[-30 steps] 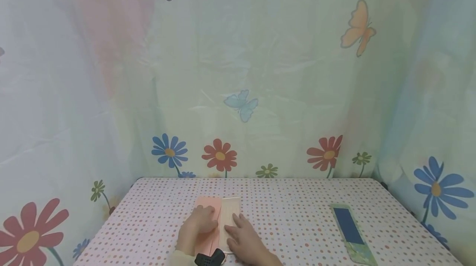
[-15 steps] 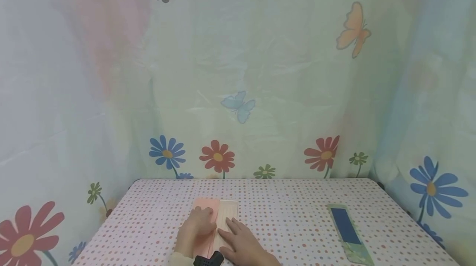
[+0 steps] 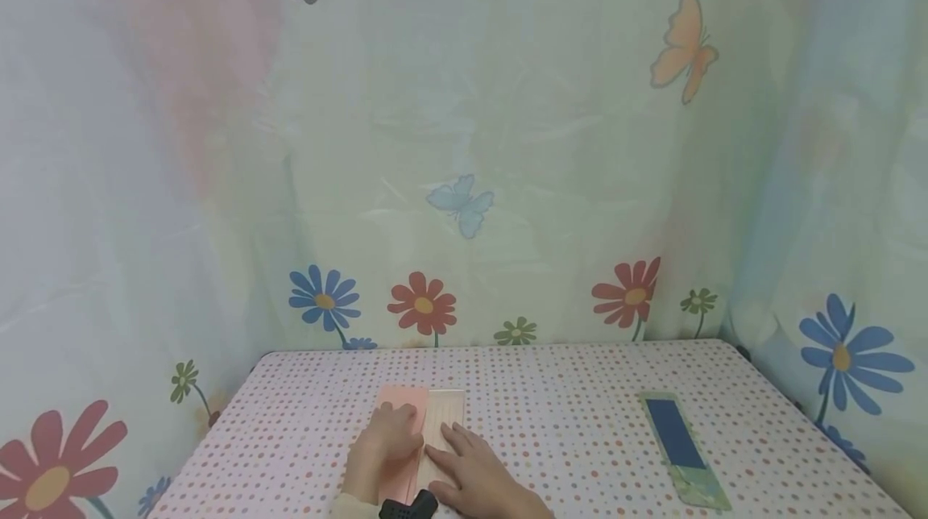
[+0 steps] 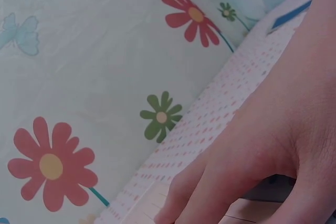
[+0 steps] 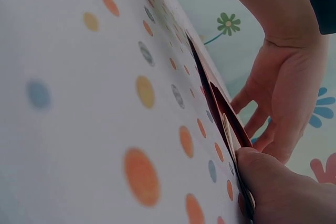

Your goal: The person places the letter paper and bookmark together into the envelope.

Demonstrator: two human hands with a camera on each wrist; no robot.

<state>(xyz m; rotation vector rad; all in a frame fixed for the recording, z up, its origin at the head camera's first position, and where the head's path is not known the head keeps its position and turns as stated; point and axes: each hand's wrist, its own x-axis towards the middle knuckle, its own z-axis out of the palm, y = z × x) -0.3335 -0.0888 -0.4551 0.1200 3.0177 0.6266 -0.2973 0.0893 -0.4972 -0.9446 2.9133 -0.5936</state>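
Note:
A narrow booklet lies open on the dotted table, with a pink cover part (image 3: 402, 396) on the left and a cream lined page (image 3: 445, 404) on the right. My left hand (image 3: 390, 432) rests on the pink part, its thumb close to the fold. Over the lower half of the lined page, my right hand (image 3: 478, 471) lies with fingers spread, covering part of it. In the right wrist view, the right thumb (image 5: 262, 174) sits at the edge of the thin pages, and a reddish flap (image 5: 229, 108) stands slightly raised beside the left hand (image 5: 283, 93).
At the right of the table lies a long green sleeve-like item (image 3: 692, 483) with a dark blue panel (image 3: 674, 432). A black wrist device (image 3: 408, 508) shows at the bottom edge. A flowered curtain (image 3: 551, 180) surrounds the table's back and sides.
My right hand has slid slightly left across the lined page, toward the fold. The left hand stays in place on the pink part. The head view has shifted a little.

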